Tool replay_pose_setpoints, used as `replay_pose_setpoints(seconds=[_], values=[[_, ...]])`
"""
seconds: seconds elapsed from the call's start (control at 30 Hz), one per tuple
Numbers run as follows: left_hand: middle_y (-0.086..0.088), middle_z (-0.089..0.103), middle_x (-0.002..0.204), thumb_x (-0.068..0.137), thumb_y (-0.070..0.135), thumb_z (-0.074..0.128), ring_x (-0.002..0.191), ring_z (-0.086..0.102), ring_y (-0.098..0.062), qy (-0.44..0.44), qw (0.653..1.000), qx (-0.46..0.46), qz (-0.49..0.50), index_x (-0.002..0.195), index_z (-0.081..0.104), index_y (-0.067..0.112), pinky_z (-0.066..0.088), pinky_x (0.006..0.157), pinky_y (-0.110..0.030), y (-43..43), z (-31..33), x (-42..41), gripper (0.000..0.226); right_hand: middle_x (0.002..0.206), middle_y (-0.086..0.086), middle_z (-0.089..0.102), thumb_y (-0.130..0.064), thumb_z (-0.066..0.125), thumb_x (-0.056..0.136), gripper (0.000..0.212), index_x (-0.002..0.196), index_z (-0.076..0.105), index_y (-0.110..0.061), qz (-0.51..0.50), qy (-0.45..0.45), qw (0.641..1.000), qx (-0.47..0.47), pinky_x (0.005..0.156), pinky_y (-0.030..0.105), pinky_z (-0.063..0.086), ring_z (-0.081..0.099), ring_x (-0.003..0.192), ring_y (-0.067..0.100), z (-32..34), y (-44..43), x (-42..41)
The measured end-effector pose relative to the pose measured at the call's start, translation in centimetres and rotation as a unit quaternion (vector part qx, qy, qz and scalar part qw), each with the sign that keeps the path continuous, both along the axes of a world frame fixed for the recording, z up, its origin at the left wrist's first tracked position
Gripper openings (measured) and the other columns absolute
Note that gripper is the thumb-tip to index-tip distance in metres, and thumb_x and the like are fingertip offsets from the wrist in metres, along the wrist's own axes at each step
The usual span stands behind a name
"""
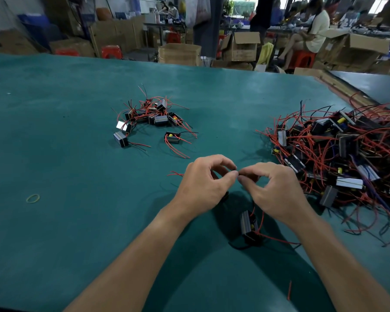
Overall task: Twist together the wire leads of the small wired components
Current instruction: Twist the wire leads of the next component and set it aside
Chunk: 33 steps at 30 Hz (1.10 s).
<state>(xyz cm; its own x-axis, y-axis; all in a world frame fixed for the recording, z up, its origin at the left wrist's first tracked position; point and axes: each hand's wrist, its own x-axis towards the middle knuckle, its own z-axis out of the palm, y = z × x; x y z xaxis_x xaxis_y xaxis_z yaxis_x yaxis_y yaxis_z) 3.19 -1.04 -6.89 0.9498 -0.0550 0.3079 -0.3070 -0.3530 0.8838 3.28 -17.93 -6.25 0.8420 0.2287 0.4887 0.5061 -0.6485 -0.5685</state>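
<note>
Left hand and right hand met tip to tip at frame centre. Thumb and forefinger of each were curled into a tight pinch on the lead ends, and only a dark speck showed between the tips. The component sat low between the wrists. Couldn't tell if it rested on the table or hung. Its red leads ran up under the right palm.

Risks, my read:
- The grip was right at the ends, so a slip would let the twist spring open.
- The part carried several leads, so the wrong pair could get joined. Fingers hid the joint, so no check was possible from this view.
- If the part hung, its weight would tug the wires out of the pinch.
- One trailing lead lay rightward toward the big tangle and could snag when the part was lifted away.
- Over-twisting thin strands could snap them.

Around:
- A stray red wire lay just left of the left hand.
- A big tangle of parts sat at the right edge, near the right hand.
- A small pile sat upper centre, well apart from both hands.
- A rubber band lay at left, and a red scrap at lower right.
- Cartons and seated people were along the top, beyond the table.

Nothing stood between the hands and the work. The nearby tangle was the only crowding.
</note>
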Motion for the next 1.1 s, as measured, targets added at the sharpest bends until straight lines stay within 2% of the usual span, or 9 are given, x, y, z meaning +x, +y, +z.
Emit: replay_pose_setpoints(seconds=[0.1, 0.17, 0.23, 0.3, 0.43, 0.57, 0.7, 0.83, 1.1], values=[[0.008, 0.068, 0.067, 0.084, 0.019, 0.069, 0.048, 0.055, -0.008, 0.011, 1.0, -0.019, -0.001, 0.077, 0.071, 0.023, 0.049, 0.051, -0.03, 0.1, -0.2, 0.3, 0.008, 0.081, -0.018, 0.069, -0.02, 0.077, 0.081, 0.012, 0.092, 0.077, -0.024, -0.007, 0.002, 1.0, -0.004, 0.08, 0.044, 0.051, 0.062, 0.082, 0.011, 0.2, 0.1, -0.1], [0.01, 0.068, 0.065, 0.083, 0.017, 0.07, 0.047, 0.055, -0.004, 0.013, 1.0, -0.027, 0.01, 0.074, 0.071, 0.024, 0.046, 0.052, -0.026, 0.1, -0.3, 0.4, 0.012, 0.086, -0.016, 0.067, -0.027, 0.081, 0.076, 0.027, 0.102, 0.074, -0.023, -0.065, -0.022, 0.997, -0.033, 0.095, 0.047, 0.044, 0.059, 0.092, 0.014, 0.3, 0.2, -0.2], [0.012, 0.067, 0.062, 0.082, 0.016, 0.071, 0.046, 0.054, -0.002, 0.011, 0.999, -0.025, 0.029, 0.072, 0.072, 0.024, 0.043, 0.052, -0.022, 0.1, -0.4, 0.5, 0.012, 0.092, -0.01, 0.066, -0.029, 0.084, 0.072, 0.036, 0.105, 0.07, -0.022, -0.164, -0.092, 0.978, -0.086, 0.108, 0.055, 0.029, 0.057, 0.101, 0.022, 0.4, 0.3, -0.4], [0.015, 0.065, 0.058, 0.081, 0.016, 0.072, 0.045, 0.052, 0.001, 0.001, 0.999, -0.013, 0.044, 0.071, 0.072, 0.022, 0.04, 0.05, -0.016, 0.0, -0.5, 0.5, 0.011, 0.096, -0.004, 0.066, -0.022, 0.079, 0.073, 0.031, 0.103, 0.069, -0.018, -0.199, -0.185, 0.958, -0.091, 0.109, 0.057, 0.026, 0.056, 0.103, 0.028, 0.7, 0.8, -0.9], [0.014, 0.061, 0.054, 0.074, 0.02, 0.067, 0.048, 0.051, 0.001, -0.024, 0.999, 0.009, 0.048, 0.068, 0.07, 0.021, 0.039, 0.05, -0.017, -0.1, -0.4, 0.2, 0.008, 0.091, 0.006, 0.066, 0.005, 0.062, 0.083, 0.016, 0.094, 0.069, -0.004, -0.038, -0.309, 0.95, 0.027, 0.09, 0.033, 0.045, 0.058, 0.089, 0.027, 0.9, 3.2, -2.5], [-0.015, 0.06, 0.061, 0.075, 0.009, 0.068, 0.06, 0.049, -0.014, 0.023, 0.995, -0.092, -0.004, 0.067, 0.068, 0.01, 0.046, 0.052, -0.036, 0.3, -0.2, 0.4, 0.008, 0.096, 0.004, 0.063, 0.005, 0.058, 0.08, 0.024, 0.1, 0.065, -0.004, 0.033, -0.209, 0.974, 0.086, 0.084, 0.028, 0.047, 0.059, 0.089, 0.022, 0.2, 5.5, -3.2], [0.0, 0.06, 0.053, 0.085, 0.003, 0.069, 0.043, 0.046, -0.013, 0.07, 0.988, -0.141, -0.013, 0.073, 0.071, 0.012, 0.042, 0.046, -0.023, 0.3, 0.1, 0.7, 0.015, 0.085, -0.002, 0.058, -0.007, 0.064, 0.083, 0.017, 0.099, 0.067, -0.011, -0.046, -0.092, 0.991, 0.09, 0.072, 0.025, 0.047, 0.053, 0.073, 0.011, 0.0, 3.7, -1.4], [-0.003, 0.061, 0.058, 0.086, 0.009, 0.07, 0.037, 0.047, -0.008, 0.087, 0.986, -0.143, -0.009, 0.072, 0.069, 0.015, 0.041, 0.038, -0.018, 0.1, 0.1, 0.7, 0.016, 0.057, -0.007, 0.057, -0.015, 0.072, 0.082, 0.005, 0.084, 0.072, -0.019, -0.059, 0.021, 0.997, 0.047, 0.057, 0.028, 0.044, 0.048, 0.051, 0.01, -0.5, 1.7, -0.3], [0.001, 0.067, 0.06, 0.085, 0.007, 0.072, 0.04, 0.052, -0.008, 0.089, 0.982, -0.165, -0.018, 0.073, 0.071, 0.018, 0.045, 0.041, -0.019, 0.1, 0.1, 0.4, 0.016, 0.05, -0.009, 0.057, -0.022, 0.072, 0.082, 0.018, 0.067, 0.063, -0.019, -0.052, 0.06, 0.995, 0.051, 0.051, 0.024, 0.038, 0.046, 0.045, 0.007, -1.0, 1.2, 0.1]])
